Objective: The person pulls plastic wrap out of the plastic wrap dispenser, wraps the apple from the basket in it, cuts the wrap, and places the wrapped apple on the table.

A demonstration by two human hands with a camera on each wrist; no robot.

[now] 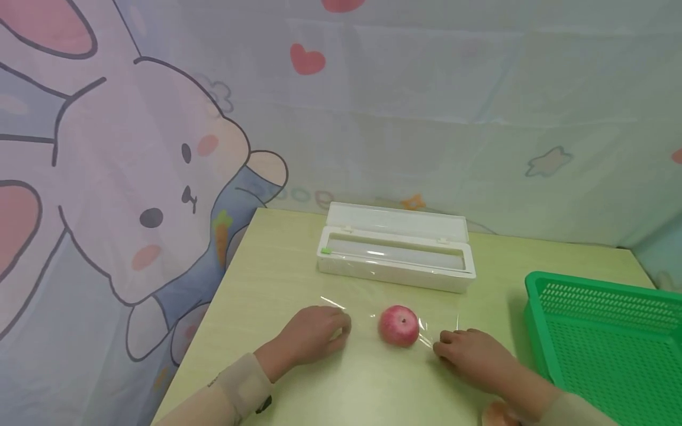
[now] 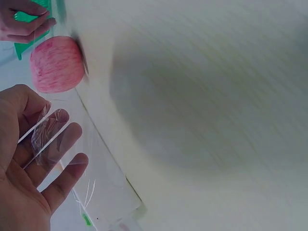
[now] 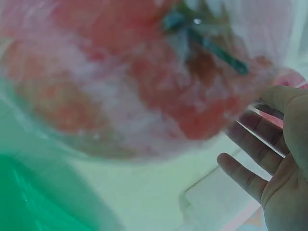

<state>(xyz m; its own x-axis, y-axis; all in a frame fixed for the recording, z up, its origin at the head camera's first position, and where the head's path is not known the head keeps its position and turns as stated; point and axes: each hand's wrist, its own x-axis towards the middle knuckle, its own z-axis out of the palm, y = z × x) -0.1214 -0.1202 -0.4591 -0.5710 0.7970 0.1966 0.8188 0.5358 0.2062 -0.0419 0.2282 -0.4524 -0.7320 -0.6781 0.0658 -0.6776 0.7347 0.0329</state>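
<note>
A red apple (image 1: 398, 326) sits on the table between the two hands, with a clear sheet of plastic wrap (image 2: 50, 139) spread around it. My left hand (image 1: 314, 334) pinches the sheet near its left edge between thumb and forefinger, the other fingers loosely bent. On the apple's right, my right hand (image 1: 476, 358) pinches the opposite edge. Behind the apple lies a white wrap dispenser (image 1: 394, 278) with its lid raised and a roll inside. Close to the right wrist, a red fruit with a green stem (image 3: 159, 96) is covered in film and blurred.
A green perforated basket (image 1: 540, 337) stands at the table's right side. Behind the pale table (image 1: 282, 254) hangs a cartoon-printed cloth (image 1: 405, 118). The film-covered fruit lies under the right forearm, partly hidden in the head view.
</note>
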